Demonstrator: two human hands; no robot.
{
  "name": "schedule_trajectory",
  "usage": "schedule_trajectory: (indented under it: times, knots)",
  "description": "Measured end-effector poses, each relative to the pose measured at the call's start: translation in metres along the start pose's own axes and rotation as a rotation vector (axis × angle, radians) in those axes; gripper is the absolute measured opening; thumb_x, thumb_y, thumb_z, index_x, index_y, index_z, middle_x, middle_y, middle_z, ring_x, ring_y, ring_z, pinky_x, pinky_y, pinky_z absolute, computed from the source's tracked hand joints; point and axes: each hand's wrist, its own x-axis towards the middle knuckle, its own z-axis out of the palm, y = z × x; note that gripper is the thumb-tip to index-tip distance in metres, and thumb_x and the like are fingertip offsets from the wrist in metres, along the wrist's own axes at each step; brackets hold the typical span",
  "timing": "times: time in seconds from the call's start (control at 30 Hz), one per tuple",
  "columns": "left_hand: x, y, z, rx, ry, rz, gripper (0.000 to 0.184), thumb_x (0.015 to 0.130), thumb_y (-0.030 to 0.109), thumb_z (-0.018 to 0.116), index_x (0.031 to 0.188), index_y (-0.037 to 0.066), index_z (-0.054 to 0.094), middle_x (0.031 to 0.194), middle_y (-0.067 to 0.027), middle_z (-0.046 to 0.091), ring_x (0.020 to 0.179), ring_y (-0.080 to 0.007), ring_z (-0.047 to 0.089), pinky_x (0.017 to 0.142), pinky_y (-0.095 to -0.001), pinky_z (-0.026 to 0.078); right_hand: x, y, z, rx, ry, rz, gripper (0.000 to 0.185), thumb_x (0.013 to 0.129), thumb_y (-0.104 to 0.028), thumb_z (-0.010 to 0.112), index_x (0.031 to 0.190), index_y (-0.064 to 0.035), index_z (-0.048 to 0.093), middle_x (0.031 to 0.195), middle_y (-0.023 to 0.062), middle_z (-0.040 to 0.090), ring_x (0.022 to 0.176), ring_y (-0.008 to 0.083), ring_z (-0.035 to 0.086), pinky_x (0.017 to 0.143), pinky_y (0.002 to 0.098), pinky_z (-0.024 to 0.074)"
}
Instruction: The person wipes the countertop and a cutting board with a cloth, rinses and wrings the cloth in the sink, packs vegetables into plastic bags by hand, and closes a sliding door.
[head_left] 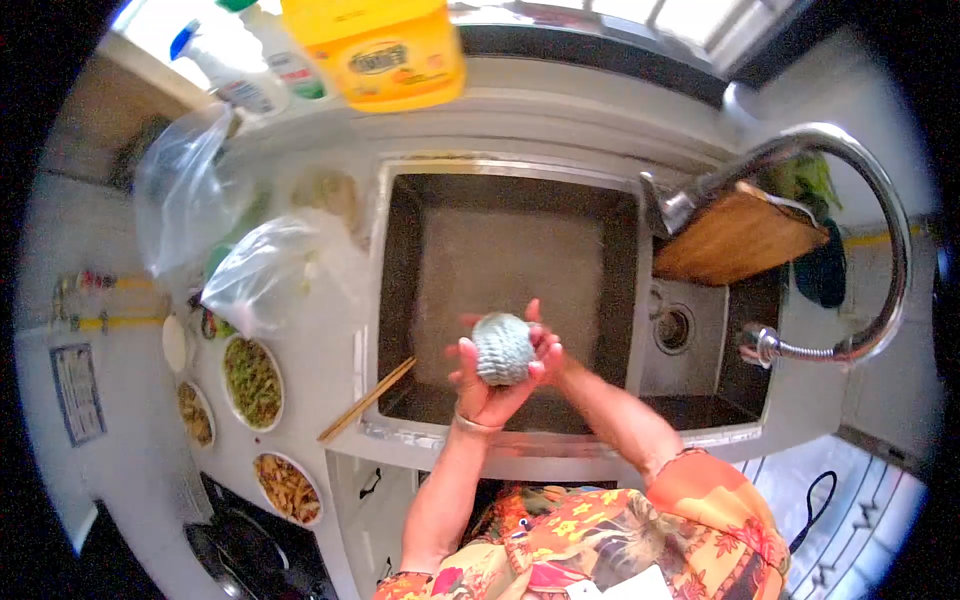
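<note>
Between my two hands is a bunched, pale grey-green cloth with a ribbed, knit-like texture. My left hand cups it from below and from the left, thumb and fingers curled around it. On the right side, the fingers of my right hand press against it, partly hidden behind the cloth. Both hands are above the near part of the large sink basin. A pair of wooden chopsticks rests across the sink's left front corner.
A chrome faucet arches over the small right basin, where a wooden cutting board leans. Plastic bags and plates of food, one with chopped greens, stand left. A yellow tub and spray bottles are behind.
</note>
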Motion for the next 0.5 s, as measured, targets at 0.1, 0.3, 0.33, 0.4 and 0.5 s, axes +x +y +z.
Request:
schedule_trajectory:
  times: [0.1,0.3,0.33,0.4,0.5]
  knots:
    - [-0.002,-0.006,-0.027,-0.317,-0.034,-0.184,0.078,0.069,0.043,0.071,0.123,-0.001,0.035,0.124,-0.0194,0.039,0.115,-0.0355,0.040,0.080,-0.0435,0.048,0.003,-0.017,0.039,0.353,-0.218,0.018,0.057,0.078,-0.035,0.059,0.124,-0.0081,0.040,0.131,0.0209,0.037,0.114,0.0392,0.044,0.094,0.0477,0.0385]
    - [-0.018,-0.021,-0.018,-0.286,-0.006,-0.387,0.083,0.066,0.031,0.077,0.125,-0.003,0.030,0.098,-0.0137,0.054,0.073,-0.0194,0.057,0.038,-0.0155,0.040,-0.006,-0.058,0.071,-0.248,-0.029,0.043,0.026,0.080,-0.010,0.059,0.104,-0.0020,0.055,0.111,0.0207,0.053,0.090,0.0361,0.060,0.072,0.0415,0.0531]
    - [-0.018,-0.022,-0.017,-0.285,-0.003,-0.392,0.083,0.066,0.031,0.077,0.125,-0.003,0.030,0.098,-0.0137,0.054,0.073,-0.0194,0.057,0.038,-0.0155,0.040,-0.008,-0.060,0.079,-0.254,0.047,0.042,0.026,0.080,-0.008,0.058,0.105,-0.0009,0.054,0.103,0.0196,0.057,0.086,0.0340,0.062,0.067,0.0383,0.0554]
    - [-0.017,-0.024,-0.014,-0.233,-0.024,-0.417,0.075,0.068,0.028,0.076,0.122,-0.002,0.033,0.084,-0.0069,0.049,0.056,-0.0089,0.050,0.033,-0.0145,0.034,-0.010,-0.067,0.089,-0.256,0.072,0.062,0.030,0.080,-0.009,0.058,0.109,-0.0017,0.053,0.099,0.0175,0.058,0.080,0.0290,0.063,0.063,0.0351,0.0553]
    - [-0.006,-0.012,-0.002,0.029,0.154,-0.508,0.050,0.075,0.017,0.067,0.114,0.000,0.041,0.076,-0.0015,0.044,0.044,-0.0024,0.034,0.032,-0.0123,0.027,-0.009,-0.075,0.084,-0.381,0.149,0.081,0.042,0.082,-0.012,0.059,0.121,-0.0048,0.046,0.087,0.0114,0.061,0.061,0.0132,0.060,0.051,0.0238,0.0519]
